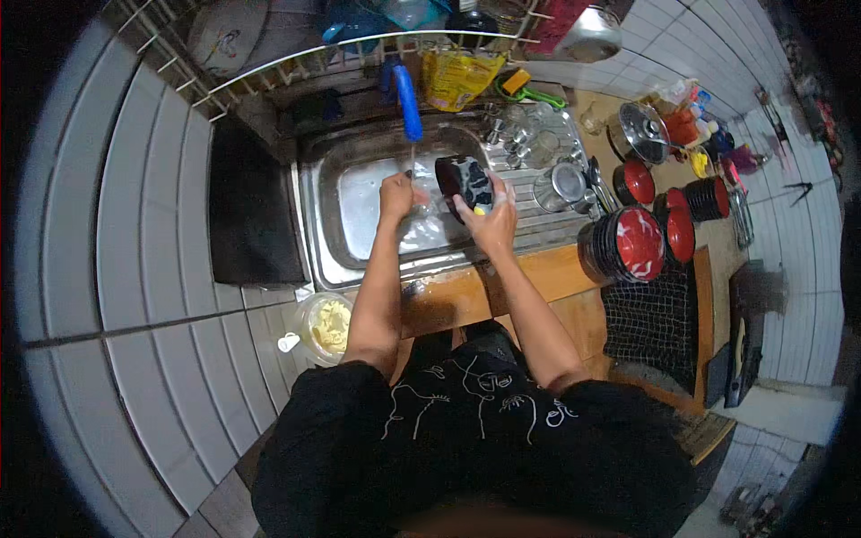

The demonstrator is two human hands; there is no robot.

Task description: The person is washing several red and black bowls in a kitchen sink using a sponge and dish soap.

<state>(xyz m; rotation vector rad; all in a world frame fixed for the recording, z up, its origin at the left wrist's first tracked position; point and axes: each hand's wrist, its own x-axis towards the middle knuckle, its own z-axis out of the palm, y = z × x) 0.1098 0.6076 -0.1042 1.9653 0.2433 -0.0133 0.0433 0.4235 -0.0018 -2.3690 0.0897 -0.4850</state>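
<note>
Over the right side of the steel sink basin (363, 202), my right hand (496, 218) grips a black bowl (464, 180), tilted on its side, with white suds on its outer surface. A bit of yellow sponge (479, 210) shows at that hand's fingers. My left hand (397, 196) is curled beside the thin stream of water (413, 158) that runs from the blue faucet spout (408, 104). Its fingers are largely hidden, so whether it holds anything is unclear. A gap separates this hand from the bowl.
Glasses (541, 146) and a glass jar (564, 185) stand on the ribbed drainboard. Right of them are a stack of black-and-red bowls (632, 245), more bowls (635, 181) and a lidded pot (642, 131). A yellow pouch (461, 77) sits behind the sink; a plastic container (326, 329) is front left.
</note>
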